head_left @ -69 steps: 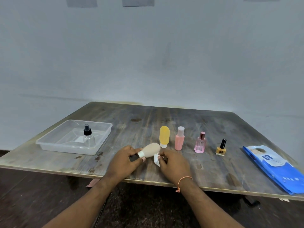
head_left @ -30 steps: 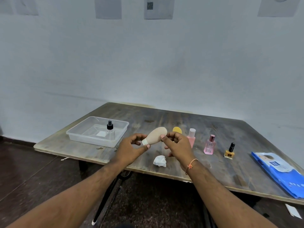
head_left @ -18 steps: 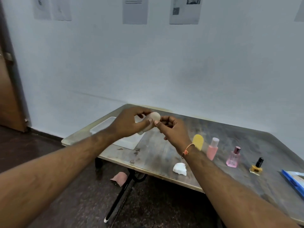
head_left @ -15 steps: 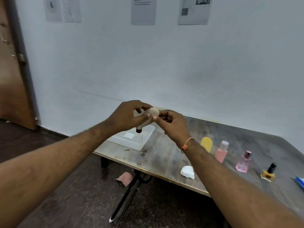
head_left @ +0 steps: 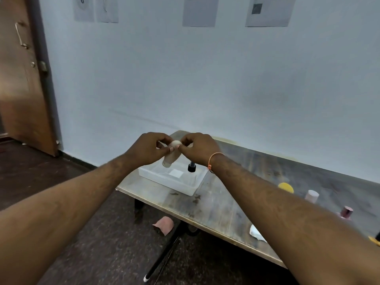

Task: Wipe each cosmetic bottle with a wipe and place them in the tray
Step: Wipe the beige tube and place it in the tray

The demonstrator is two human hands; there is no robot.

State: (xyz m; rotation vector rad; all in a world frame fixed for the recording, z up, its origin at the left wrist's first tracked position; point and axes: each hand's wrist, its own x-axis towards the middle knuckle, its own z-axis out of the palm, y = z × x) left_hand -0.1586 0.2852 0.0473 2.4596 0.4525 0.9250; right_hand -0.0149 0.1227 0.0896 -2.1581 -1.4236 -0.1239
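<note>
Presently both hands hold one item over the far-left end of the table. The left hand (head_left: 149, 150) and right hand (head_left: 198, 149) each pinch the rounded upper end of the beige, teardrop-shaped plastic bottle (head_left: 171, 154), which hangs cap-down above the clear rectangular plastic tray (head_left: 164, 178). It is not yet in the tray.

Risks, as judged:
- The grip is fingertip-only on a smooth rounded end; a slip would drop the bottle, and it could bounce off the tray rim.
- The small clear spray bottle with a black cap (head_left: 191, 168) stands in the tray just beside the descent path; a careless lowering could knock it over.
- Set down on its narrow cap, the beige bottle would probably tip.

Surroundings: the crumpled white wipe (head_left: 256, 233) lies near the front edge of the worn grey table (head_left: 216, 204), well apart from the hands. The yellow bottle (head_left: 285, 187), pale pink bottle (head_left: 312, 196) and pink glass bottle (head_left: 346, 211) remain to the right, partly hidden by the right forearm, evidently awaiting wiping. Nothing else obstructs the tray.
</note>
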